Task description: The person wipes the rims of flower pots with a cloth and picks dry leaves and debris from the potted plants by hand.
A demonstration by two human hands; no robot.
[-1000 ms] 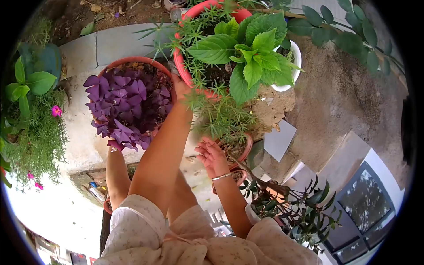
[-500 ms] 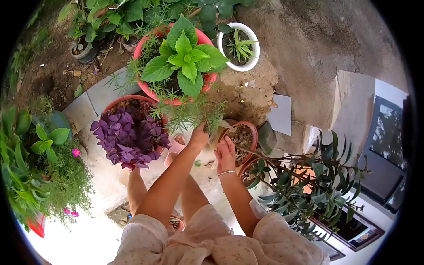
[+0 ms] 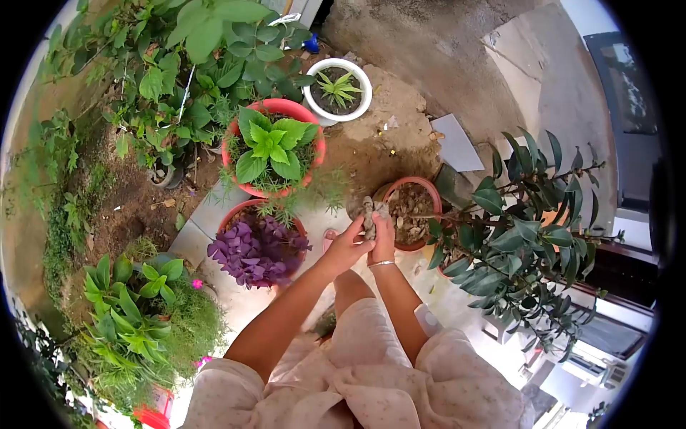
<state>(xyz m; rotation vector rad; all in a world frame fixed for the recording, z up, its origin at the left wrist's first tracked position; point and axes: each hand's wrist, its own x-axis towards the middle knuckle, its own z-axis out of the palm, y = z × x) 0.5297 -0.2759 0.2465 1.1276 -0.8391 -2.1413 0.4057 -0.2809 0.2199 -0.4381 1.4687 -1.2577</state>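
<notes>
In the middle of the head view, my left hand (image 3: 348, 250) and my right hand (image 3: 383, 239) come together around a crumpled grey-brown cloth (image 3: 371, 214). Fingers of both hands press on it, and its upper part sticks out above them. Just right of the hands is a terracotta pot (image 3: 436, 207) of soil and dry bits, with a woody stem leaning right. Left of them stands a pot of purple-leaved plant (image 3: 254, 250). Above that is a red pot (image 3: 319, 154) with a broad-leaved green plant (image 3: 270, 145).
A white pot (image 3: 366, 89) with a small spiky plant stands at the upper middle. A dark-leaved shrub (image 3: 507, 236) spreads at the right. Green plants (image 3: 128, 322) with pink flowers fill the lower left. A grey tile (image 3: 457, 143) lies on the ground.
My left hand has moved from the red pot's side across to my right hand, and both now hold the cloth. The view has shifted, showing more plants at the upper left.
</notes>
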